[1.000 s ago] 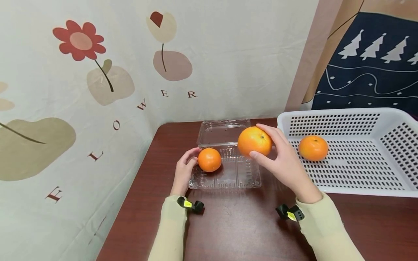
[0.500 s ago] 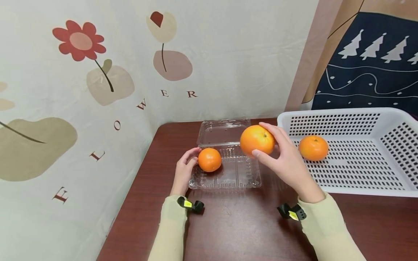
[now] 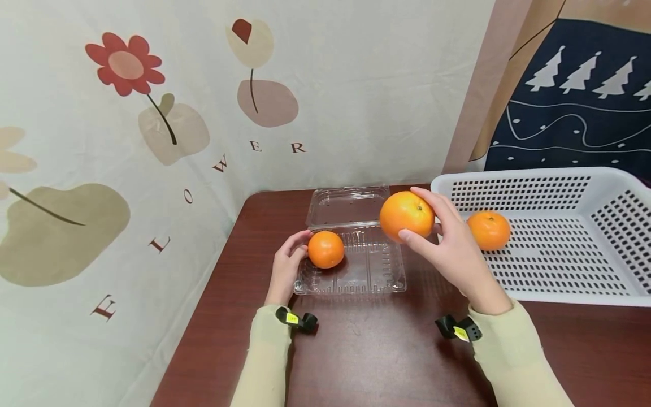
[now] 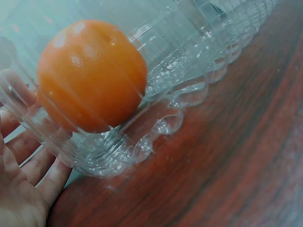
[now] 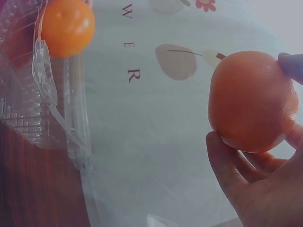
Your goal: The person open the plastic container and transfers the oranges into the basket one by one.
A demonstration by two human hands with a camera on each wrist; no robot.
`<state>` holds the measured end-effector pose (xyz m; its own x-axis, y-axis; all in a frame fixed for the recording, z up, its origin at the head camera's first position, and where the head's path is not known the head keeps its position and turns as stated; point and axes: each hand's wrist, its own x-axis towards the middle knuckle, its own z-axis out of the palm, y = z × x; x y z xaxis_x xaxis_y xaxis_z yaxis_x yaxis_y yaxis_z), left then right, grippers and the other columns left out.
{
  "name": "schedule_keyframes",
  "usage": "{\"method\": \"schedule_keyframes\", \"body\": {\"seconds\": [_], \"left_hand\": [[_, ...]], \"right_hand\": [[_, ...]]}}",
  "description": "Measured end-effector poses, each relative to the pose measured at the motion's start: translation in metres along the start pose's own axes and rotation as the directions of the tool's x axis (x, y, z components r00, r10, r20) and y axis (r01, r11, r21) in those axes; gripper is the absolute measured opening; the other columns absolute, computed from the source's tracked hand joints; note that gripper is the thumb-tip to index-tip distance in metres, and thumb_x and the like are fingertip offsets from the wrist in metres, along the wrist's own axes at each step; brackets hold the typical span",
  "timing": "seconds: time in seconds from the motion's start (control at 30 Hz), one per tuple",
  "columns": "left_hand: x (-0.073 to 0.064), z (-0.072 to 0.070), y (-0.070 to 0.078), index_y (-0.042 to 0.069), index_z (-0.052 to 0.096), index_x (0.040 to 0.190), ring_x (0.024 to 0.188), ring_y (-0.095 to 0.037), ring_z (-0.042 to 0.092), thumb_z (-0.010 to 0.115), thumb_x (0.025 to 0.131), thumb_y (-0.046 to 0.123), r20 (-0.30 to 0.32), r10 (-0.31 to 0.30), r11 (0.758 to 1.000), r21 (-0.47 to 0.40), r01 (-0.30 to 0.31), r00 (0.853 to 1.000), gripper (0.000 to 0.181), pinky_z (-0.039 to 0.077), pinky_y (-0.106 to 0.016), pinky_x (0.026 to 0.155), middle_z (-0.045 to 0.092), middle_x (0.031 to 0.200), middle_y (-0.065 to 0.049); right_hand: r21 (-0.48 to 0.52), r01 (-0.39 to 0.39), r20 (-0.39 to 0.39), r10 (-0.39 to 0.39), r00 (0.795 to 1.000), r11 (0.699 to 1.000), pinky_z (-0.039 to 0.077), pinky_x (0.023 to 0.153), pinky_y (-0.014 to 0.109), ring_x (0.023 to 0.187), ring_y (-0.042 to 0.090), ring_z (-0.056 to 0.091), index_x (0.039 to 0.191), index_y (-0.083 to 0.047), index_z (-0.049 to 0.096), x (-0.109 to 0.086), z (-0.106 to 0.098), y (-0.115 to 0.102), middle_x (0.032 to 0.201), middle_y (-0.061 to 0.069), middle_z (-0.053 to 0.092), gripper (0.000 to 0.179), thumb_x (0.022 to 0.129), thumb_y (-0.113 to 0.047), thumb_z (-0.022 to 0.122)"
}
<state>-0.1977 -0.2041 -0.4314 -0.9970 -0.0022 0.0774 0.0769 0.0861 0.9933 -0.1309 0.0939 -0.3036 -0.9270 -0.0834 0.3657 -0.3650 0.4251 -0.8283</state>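
Observation:
My right hand [image 3: 452,249] grips a large orange [image 3: 407,216] between thumb and fingers, above the right part of a clear plastic clamshell box [image 3: 368,274]. In the right wrist view the same orange [image 5: 253,101] is held off everything else. The box lies with its lid [image 3: 348,206] folded back towards the wall. A smaller orange [image 3: 326,249] sits at the box's left end. My left hand [image 3: 287,268] rests against that end; in the left wrist view its fingers [image 4: 35,165] lie fairly straight along the outside of the plastic.
A white perforated basket [image 3: 534,295] stands on the right with another orange [image 3: 489,230] in it, partly behind my right hand. Behind the brown table [image 3: 356,350] hangs a printed cloth [image 3: 356,113] with flowers and letters.
My right hand has drifted a little to the right and up with the large orange, partly covering the orange in the basket. The left hand and box have stayed put.

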Motion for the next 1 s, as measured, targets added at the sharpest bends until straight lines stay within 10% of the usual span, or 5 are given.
{"method": "schedule_keyframes", "body": {"seconds": [1.0], "left_hand": [[-0.001, -0.001, 0.0, 0.008, 0.053, 0.121, 0.111, -0.013, 0.049, 0.046, 0.092, 0.008, 0.009, 0.002, 1.0, 0.002, -0.002, 1.0, 0.03, 0.041, -0.027, 0.091, 0.054, 0.121, -0.001]], "right_hand": [[-0.014, -0.062, -0.012, 0.061, 0.998, 0.998, 0.04, 0.086, 0.039, 0.107, 0.011, 0.04, 0.135, -0.031, 0.036, 0.009, -0.009, 0.043, 0.126, -0.007, 0.039, 0.063, 0.079, -0.032, 0.066]]}}
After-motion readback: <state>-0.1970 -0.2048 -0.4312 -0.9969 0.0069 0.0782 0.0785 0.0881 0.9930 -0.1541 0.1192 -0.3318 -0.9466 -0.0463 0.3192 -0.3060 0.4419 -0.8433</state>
